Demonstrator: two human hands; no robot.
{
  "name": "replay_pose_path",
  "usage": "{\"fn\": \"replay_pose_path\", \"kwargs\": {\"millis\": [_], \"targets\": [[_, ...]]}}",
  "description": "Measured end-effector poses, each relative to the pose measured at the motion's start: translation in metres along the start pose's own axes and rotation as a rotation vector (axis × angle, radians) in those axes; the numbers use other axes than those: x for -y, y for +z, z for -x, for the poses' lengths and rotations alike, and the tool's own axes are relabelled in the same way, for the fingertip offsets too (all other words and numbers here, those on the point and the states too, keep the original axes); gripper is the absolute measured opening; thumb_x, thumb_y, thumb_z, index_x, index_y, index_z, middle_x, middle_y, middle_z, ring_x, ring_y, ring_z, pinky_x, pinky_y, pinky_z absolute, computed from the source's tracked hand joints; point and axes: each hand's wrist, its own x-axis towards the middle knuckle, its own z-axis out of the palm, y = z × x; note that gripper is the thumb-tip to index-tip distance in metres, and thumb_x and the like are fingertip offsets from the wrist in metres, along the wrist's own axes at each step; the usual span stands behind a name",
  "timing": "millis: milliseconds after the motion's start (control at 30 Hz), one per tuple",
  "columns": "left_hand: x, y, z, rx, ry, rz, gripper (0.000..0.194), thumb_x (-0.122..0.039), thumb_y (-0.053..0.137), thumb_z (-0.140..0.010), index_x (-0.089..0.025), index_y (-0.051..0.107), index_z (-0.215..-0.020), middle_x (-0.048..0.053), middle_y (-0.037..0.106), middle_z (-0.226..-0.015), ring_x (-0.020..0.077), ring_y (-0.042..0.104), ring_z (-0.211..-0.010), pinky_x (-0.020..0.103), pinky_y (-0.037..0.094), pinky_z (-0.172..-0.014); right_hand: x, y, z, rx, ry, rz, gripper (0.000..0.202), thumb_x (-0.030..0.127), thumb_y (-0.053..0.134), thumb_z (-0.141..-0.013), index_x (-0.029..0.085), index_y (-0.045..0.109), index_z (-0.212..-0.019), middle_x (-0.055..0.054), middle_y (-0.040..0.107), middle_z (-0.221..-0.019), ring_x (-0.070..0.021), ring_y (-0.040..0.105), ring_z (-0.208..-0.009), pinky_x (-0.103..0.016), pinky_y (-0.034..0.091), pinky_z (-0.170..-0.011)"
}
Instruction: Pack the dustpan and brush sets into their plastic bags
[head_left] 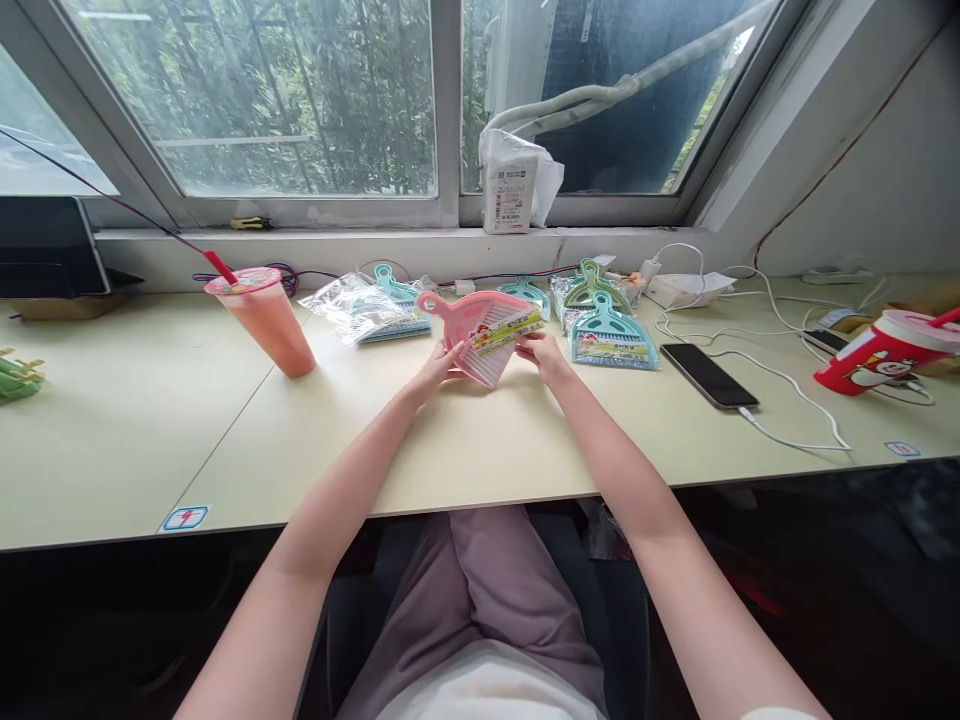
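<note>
A small pink dustpan [457,318] with a printed label across its front is held up over the table, tilted so its handle points to the left. My left hand [438,368] is closed on its lower left edge. On the opposite side, my right hand [543,353] grips the right end near the label. Just right of my right hand lies a blue dustpan set [613,335] with a similar label. Behind that one sits a green dustpan [596,290], and another blue dustpan [529,292] shows partly behind the pink one.
Left of my hands, clear plastic wrapping [352,308] lies against another blue dustpan [394,285]. A tall drink cup [270,325] stands farther left. To the right are a phone [709,375] on a white cable and a red cup [877,355]. A box [510,195] rests on the windowsill.
</note>
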Motion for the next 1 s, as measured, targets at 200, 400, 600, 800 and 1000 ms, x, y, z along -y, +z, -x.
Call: {"fn": "replay_pose_path", "kwargs": {"millis": [200,400,600,800,1000], "targets": [[0.005,0.002,-0.008,-0.347,0.227,-0.042,0.018,-0.028,0.063,-0.088,-0.017,0.064,-0.102,0.008,0.068,-0.098,0.0231,0.065,-0.099,0.034,0.053,-0.088,-0.001,-0.001,-0.007,-0.116,0.013,0.194,0.005,0.024,0.059,-0.085,0.020,0.060,-0.082,-0.005,0.070,-0.092,-0.0144,0.067,-0.068,-0.029,0.055,-0.066],[-0.001,-0.016,-0.015,-0.605,0.559,-0.166,0.022,-0.039,0.059,-0.091,-0.018,0.062,-0.087,0.004,0.062,-0.087,0.0192,0.060,-0.097,0.025,0.045,-0.091,-0.001,-0.032,-0.015,-0.356,-0.255,0.842,0.031,0.028,0.069,-0.081,0.019,0.060,-0.109,-0.016,0.066,-0.106,-0.0323,0.060,-0.109,-0.044,0.048,-0.090],[-0.007,0.000,0.007,-0.566,0.615,-0.328,0.023,-0.043,0.058,-0.092,-0.021,0.063,-0.097,0.002,0.062,-0.083,0.0204,0.060,-0.091,0.026,0.044,-0.086,0.015,-0.003,0.016,-0.131,-0.712,0.966,0.030,0.035,0.050,-0.096,0.021,0.056,-0.122,-0.016,0.057,-0.124,-0.0308,0.053,-0.117,-0.046,0.045,-0.098],[-0.002,0.027,0.028,-0.367,0.491,-0.429,0.031,-0.039,0.069,-0.084,-0.023,0.067,-0.110,0.004,0.069,-0.084,0.0237,0.064,-0.087,0.024,0.043,-0.072,0.012,0.054,0.046,-0.017,-0.769,0.793,0.027,0.040,0.060,-0.090,0.022,0.061,-0.111,-0.012,0.056,-0.120,-0.0267,0.055,-0.112,-0.039,0.048,-0.094],[-0.005,0.022,0.022,-0.201,0.549,-0.591,0.041,-0.050,0.063,-0.087,-0.023,0.068,-0.118,0.004,0.070,-0.085,0.0234,0.064,-0.089,0.025,0.044,-0.076,0.012,0.048,0.036,-0.070,-0.701,0.637,0.018,0.038,0.062,-0.086,0.022,0.059,-0.080,-0.004,0.056,-0.090,-0.0181,0.055,-0.079,-0.031,0.048,-0.074]]}}
